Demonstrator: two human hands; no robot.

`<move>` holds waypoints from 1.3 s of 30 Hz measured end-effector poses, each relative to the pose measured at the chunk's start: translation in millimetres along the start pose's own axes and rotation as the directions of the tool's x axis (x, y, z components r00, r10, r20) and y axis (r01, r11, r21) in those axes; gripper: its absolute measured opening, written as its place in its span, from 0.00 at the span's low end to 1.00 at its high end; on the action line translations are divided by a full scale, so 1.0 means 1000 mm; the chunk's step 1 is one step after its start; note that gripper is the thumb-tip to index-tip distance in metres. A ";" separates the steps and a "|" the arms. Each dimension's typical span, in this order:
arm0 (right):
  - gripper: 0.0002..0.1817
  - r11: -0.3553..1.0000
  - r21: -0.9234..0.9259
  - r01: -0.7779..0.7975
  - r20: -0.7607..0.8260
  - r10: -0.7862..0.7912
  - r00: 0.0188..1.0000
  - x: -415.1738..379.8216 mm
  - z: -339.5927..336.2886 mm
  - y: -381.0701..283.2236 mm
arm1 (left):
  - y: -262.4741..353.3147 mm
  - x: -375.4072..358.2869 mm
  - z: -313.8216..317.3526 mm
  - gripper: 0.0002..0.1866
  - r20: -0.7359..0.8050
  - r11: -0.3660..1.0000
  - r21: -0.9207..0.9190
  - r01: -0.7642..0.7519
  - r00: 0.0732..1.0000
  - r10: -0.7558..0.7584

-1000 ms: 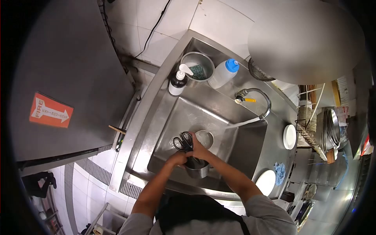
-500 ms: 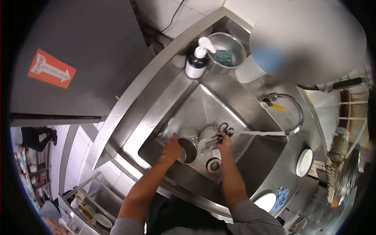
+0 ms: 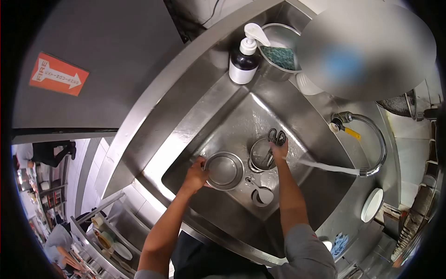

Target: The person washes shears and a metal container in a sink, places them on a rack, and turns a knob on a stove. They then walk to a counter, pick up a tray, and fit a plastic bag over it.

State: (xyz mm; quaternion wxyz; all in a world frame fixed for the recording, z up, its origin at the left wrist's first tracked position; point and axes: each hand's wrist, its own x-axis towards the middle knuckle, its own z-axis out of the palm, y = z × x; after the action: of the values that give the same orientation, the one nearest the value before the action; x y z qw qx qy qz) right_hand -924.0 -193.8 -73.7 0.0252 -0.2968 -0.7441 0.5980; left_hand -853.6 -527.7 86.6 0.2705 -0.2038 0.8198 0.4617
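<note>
My left hand [image 3: 196, 176] grips the near-left rim of a round steel pan [image 3: 224, 170], which faces upward in the sink. Closed around a pair of scissors [image 3: 277, 136] with black handles, my right hand [image 3: 279, 149] is at the right edge of a steel pot [image 3: 260, 153]. The scissors' blades point down into this pot, and other metal there is hard to make out. Below lies a white spoon-like utensil [image 3: 264, 195], partly over the drain.
Water runs from a curved faucet [image 3: 371, 172] on the right. A pump bottle [image 3: 244, 60] and a steel container [image 3: 278, 72] with a green scouring pad [image 3: 280, 56] stand behind the basin. White plates [image 3: 372, 204] and a blue cloth [image 3: 340, 244] lie on the right.
The pan in my left hand has turned from tilted to facing upward. The scissors have gone from lying sideways to pointing down into the pot. The white utensil now lies by the drain.
</note>
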 end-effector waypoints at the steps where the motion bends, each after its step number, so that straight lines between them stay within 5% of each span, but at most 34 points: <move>1: 0.36 0.992 0.027 0.119 0.003 -0.119 0.993 0.002 -0.001 0.003 | 0.010 -0.002 -0.003 0.15 0.006 1.000 -0.001 -0.004 1.000 0.004; 3: 0.37 0.975 0.205 0.086 0.094 -0.107 0.990 0.002 -0.010 0.013 | 0.025 -0.010 -0.008 0.14 0.058 0.978 -0.144 0.149 0.988 -0.142; 5: 0.36 0.961 0.105 0.255 -0.121 -0.242 0.963 0.000 -0.020 0.023 | 0.018 -0.009 -0.008 0.13 0.027 0.986 -0.130 0.102 0.995 -0.099; 6: 0.30 0.883 -0.285 0.372 -0.216 -0.437 0.873 -0.016 -0.028 0.013 | 0.017 -0.008 -0.007 0.12 -0.018 0.991 -0.121 0.049 0.999 -0.051; 7: 0.27 0.967 -0.080 0.242 -0.296 -0.255 0.921 -0.031 -0.036 0.011 | 0.021 -0.008 -0.008 0.12 -0.012 0.992 -0.121 0.040 0.999 -0.042; 9: 0.24 0.993 -0.108 0.041 -0.358 -0.078 0.930 -0.066 -0.049 0.030 | 0.027 -0.011 -0.011 0.12 -0.020 0.983 -0.158 0.092 0.995 -0.097; 10: 0.23 0.938 -0.345 -0.036 -0.379 -0.104 0.920 -0.084 -0.053 0.053 | 0.027 -0.011 -0.010 0.12 -0.020 0.984 -0.158 0.086 0.996 -0.091; 12: 0.25 0.744 -0.651 0.148 0.106 -0.104 0.989 -0.128 -0.048 0.094 | 0.023 -0.010 -0.006 0.11 -0.040 0.986 -0.158 0.060 0.997 -0.067; 14: 0.33 0.456 -0.851 0.259 0.339 0.101 0.935 -0.164 -0.026 0.064 | 0.023 -0.011 -0.005 0.11 -0.043 0.985 -0.159 0.065 0.996 -0.073; 18: 0.27 0.317 -0.884 0.344 0.403 0.143 0.904 -0.167 -0.009 0.079 | 0.030 -0.015 -0.007 0.10 -0.063 0.980 -0.176 0.093 0.992 -0.106; 20: 0.22 0.136 -0.889 0.437 0.457 0.195 0.868 -0.160 -0.012 0.089 | 0.030 -0.013 -0.013 0.10 -0.091 0.982 -0.154 0.107 0.988 -0.122; 23: 0.20 0.267 -0.826 0.497 0.521 0.023 0.853 -0.154 -0.023 0.074 | 0.020 -0.007 -0.011 0.10 -0.093 0.977 -0.168 0.129 0.985 -0.146; 25: 0.20 0.219 -0.812 0.542 0.555 0.002 0.832 -0.155 -0.023 0.064 | 0.014 -0.003 -0.010 0.11 -0.100 0.972 -0.193 0.132 0.983 -0.153; 28: 0.20 0.161 -0.889 0.429 0.455 0.197 0.868 -0.151 -0.015 0.080 | 0.009 -0.001 -0.007 0.11 -0.098 0.971 -0.194 0.142 0.982 -0.164; 31: 0.19 0.008 -0.854 0.520 0.514 0.168 0.842 -0.154 -0.016 0.093 | 0.006 -0.002 -0.007 0.11 -0.094 0.956 -0.261 0.136 0.982 -0.165; 37: 0.19 0.119 -0.835 0.537 0.534 0.405 0.742 -0.171 -0.038 0.053 | 0.014 -0.003 -0.009 0.12 -0.086 0.956 -0.261 0.136 0.983 -0.163; 39: 0.17 0.434 -0.682 0.588 0.639 -0.036 0.768 -0.172 -0.049 0.049 | 0.021 -0.006 -0.014 0.10 -0.091 0.950 -0.264 0.165 0.977 -0.195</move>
State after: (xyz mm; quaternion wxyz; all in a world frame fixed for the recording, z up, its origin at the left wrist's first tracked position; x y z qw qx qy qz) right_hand -743.4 -226.9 -49.8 -0.2176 0.0625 -0.9558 0.1876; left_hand -864.7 -528.7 110.0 0.2353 -0.3374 0.7460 0.5237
